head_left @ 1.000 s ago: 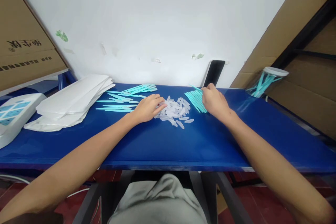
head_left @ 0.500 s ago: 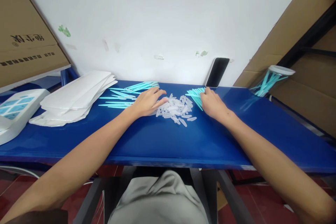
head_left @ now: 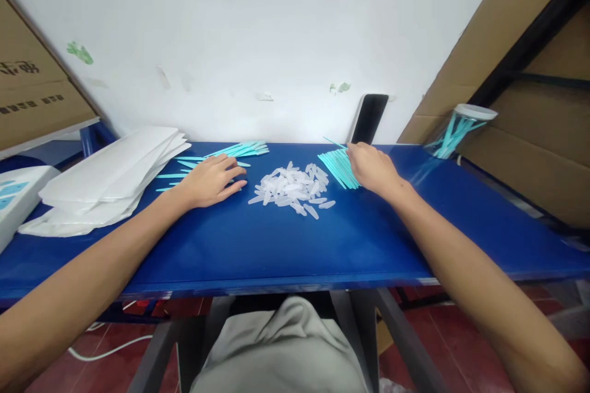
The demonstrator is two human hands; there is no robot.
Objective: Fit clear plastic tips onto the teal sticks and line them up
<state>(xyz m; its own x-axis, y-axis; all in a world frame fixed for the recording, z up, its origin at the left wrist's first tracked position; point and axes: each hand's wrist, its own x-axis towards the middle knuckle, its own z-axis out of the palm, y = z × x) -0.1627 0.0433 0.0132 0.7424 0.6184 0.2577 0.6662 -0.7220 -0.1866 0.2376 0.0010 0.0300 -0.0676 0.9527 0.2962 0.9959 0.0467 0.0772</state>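
My left hand (head_left: pixel 214 181) is over the left group of turquoise sticks (head_left: pixel 242 148), fingers apart and palm down; it covers part of them. Some of these sticks have pale, wider ends. My right hand (head_left: pixel 374 167) pinches one thin turquoise stick (head_left: pixel 335 143), whose free end points left and up. Just left of and below those fingers lies a neat row of bare turquoise sticks (head_left: pixel 338 169). Between my hands is a loose pile of small, translucent white caps (head_left: pixel 291 187), touched by neither hand.
White paper sheets or bags (head_left: pixel 110 166) are stacked at the left, beside a white box (head_left: pixel 23 196). A phone (head_left: pixel 369 118) leans on the wall (head_left: pixel 258 31). A clear jar (head_left: pixel 454 133) of turquoise sticks stands at the right of the blue table (head_left: pixel 276 252).
My left hand has moved left, from the edge of the cap pile to the left sticks. My right hand has lifted a stick from the row. The view has shifted slightly right.
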